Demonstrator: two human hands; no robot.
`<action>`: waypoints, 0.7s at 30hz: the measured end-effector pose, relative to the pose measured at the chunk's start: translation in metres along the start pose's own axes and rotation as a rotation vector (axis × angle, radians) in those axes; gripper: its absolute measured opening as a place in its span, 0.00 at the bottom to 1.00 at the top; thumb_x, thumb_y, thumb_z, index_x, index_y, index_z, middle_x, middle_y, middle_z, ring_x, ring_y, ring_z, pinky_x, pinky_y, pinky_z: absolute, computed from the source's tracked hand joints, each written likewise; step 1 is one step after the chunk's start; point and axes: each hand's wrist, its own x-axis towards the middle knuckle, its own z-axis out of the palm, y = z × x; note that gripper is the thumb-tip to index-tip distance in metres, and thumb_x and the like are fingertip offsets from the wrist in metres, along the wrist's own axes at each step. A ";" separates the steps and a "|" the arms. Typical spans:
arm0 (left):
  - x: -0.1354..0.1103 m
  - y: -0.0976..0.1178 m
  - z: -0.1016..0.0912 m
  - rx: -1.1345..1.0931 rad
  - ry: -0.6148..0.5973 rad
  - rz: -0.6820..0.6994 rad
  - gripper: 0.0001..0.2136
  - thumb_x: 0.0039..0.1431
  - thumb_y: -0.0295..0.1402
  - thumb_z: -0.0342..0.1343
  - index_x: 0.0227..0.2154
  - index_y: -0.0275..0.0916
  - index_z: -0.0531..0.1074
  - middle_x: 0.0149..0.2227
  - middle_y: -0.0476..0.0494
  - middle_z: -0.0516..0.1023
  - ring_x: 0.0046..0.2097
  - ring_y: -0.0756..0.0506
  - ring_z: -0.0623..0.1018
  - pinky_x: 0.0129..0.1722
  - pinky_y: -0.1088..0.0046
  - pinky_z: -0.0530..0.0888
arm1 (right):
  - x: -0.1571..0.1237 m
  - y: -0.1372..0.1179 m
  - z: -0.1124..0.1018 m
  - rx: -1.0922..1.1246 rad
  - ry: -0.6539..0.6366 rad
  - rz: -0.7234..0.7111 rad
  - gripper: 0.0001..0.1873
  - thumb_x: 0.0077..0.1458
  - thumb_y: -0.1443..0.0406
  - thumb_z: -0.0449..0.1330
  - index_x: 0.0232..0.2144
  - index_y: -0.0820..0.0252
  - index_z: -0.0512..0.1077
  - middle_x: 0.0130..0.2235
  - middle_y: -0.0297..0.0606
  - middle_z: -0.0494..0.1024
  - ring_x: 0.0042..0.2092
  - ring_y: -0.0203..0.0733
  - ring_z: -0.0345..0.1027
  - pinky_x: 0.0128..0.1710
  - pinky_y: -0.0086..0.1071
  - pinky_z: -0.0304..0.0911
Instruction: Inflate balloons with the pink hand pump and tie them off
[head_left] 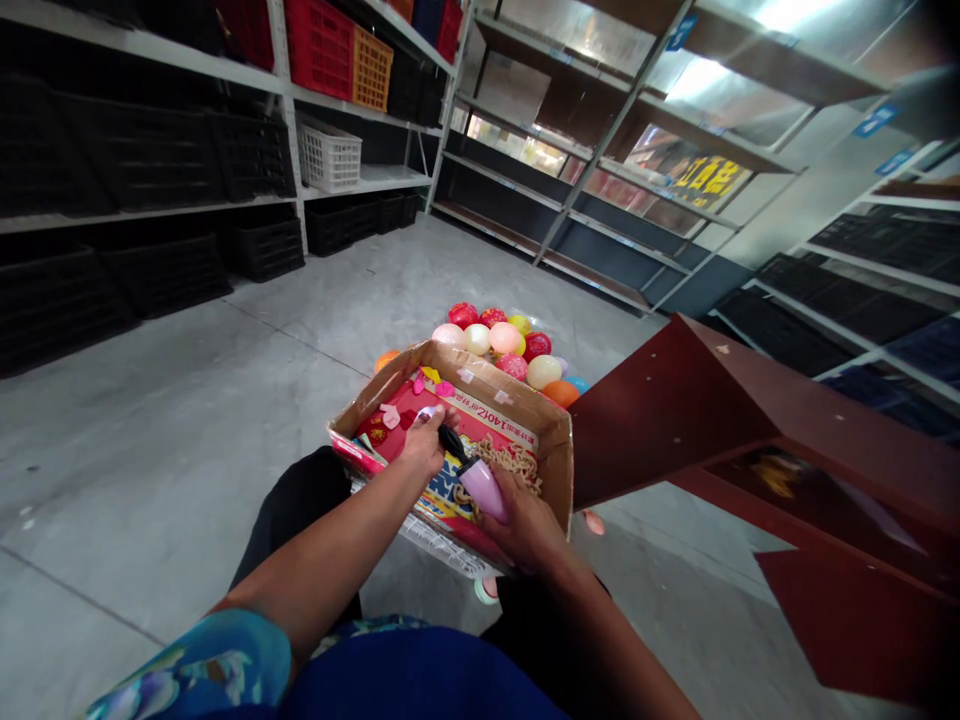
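Observation:
My right hand (517,520) is wrapped round a lilac balloon pump (484,487) with a black nozzle end, which points up and left. Close to that nozzle, the fingers of my left hand (427,440) are pinched on a small pale lilac balloon (427,411), mostly hidden by the hand. Both hands are over an open cardboard box (556,465) with red printed panels. Inside it lie a few limp balloons, among them a pink one (390,416), and a heap of tan crinkled strips (510,460) at the right.
Several inflated balloons (504,338) lie on the floor beyond the box. A white plastic basket (442,545) sits beneath the box. Dark red furniture panels (675,420) stand close on the right. Shelves with black crates (150,150) line the left; a metal rack (570,200) stands behind.

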 end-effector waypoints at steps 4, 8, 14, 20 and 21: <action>0.002 0.009 -0.004 0.008 -0.035 -0.177 0.05 0.59 0.27 0.52 0.27 0.34 0.68 0.25 0.45 0.76 0.25 0.50 0.76 0.28 0.75 0.74 | 0.001 0.000 -0.001 0.015 -0.015 -0.010 0.39 0.49 0.61 0.58 0.63 0.57 0.52 0.59 0.47 0.64 0.54 0.53 0.64 0.51 0.40 0.61; 0.004 0.024 -0.004 0.029 -0.102 -0.349 0.10 0.58 0.35 0.52 0.26 0.35 0.68 0.25 0.42 0.76 0.26 0.47 0.77 0.27 0.72 0.74 | 0.001 0.002 -0.002 0.011 -0.019 -0.006 0.39 0.49 0.60 0.58 0.62 0.57 0.54 0.59 0.48 0.63 0.54 0.53 0.64 0.51 0.40 0.61; 0.010 0.032 -0.003 0.065 -0.150 -0.411 0.14 0.57 0.41 0.52 0.28 0.34 0.70 0.27 0.41 0.76 0.26 0.44 0.77 0.26 0.68 0.73 | 0.002 -0.001 -0.002 0.006 -0.024 -0.012 0.40 0.48 0.62 0.58 0.63 0.57 0.52 0.59 0.46 0.63 0.55 0.51 0.63 0.52 0.39 0.60; 0.020 0.023 -0.001 0.073 -0.151 -0.371 0.20 0.59 0.41 0.51 0.16 0.38 0.54 0.16 0.50 0.64 0.19 0.49 0.69 0.23 0.71 0.70 | 0.005 -0.001 0.000 0.035 -0.019 -0.032 0.39 0.49 0.61 0.58 0.63 0.57 0.52 0.59 0.46 0.63 0.55 0.51 0.62 0.53 0.39 0.59; 0.020 0.023 0.001 0.060 -0.151 -0.356 0.21 0.60 0.41 0.50 0.16 0.39 0.52 0.14 0.52 0.60 0.17 0.50 0.66 0.21 0.72 0.68 | 0.005 0.000 0.000 0.046 -0.017 -0.041 0.40 0.49 0.61 0.59 0.63 0.57 0.52 0.60 0.46 0.63 0.56 0.51 0.62 0.54 0.39 0.58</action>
